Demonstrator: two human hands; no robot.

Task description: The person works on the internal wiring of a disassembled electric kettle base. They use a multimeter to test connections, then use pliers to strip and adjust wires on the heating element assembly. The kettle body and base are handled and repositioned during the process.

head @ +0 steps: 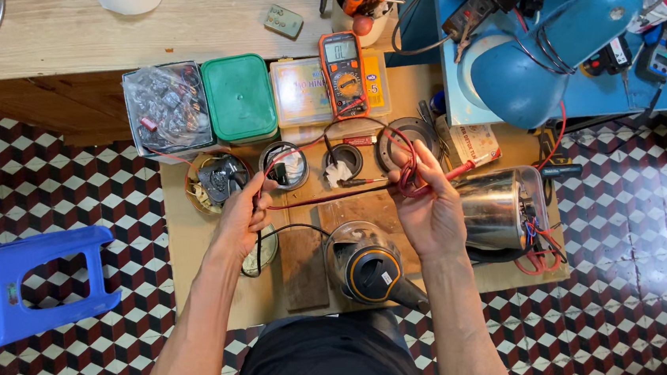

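My right hand grips a bundle of red and black test leads looped over its fingers, with a red probe poking out to the right. My left hand pinches a black lead that hangs down below it. The leads run up to an orange multimeter lying on a low wooden board. A steel kettle body lies on its side just right of my right hand, wires showing at its base. A black kettle lid with handle rests below my hands.
On the board stand a green-lidded box, a clear box of small parts, a flat parts case and small round tins. A blue plastic stool is at the left, a blue desk lamp at top right.
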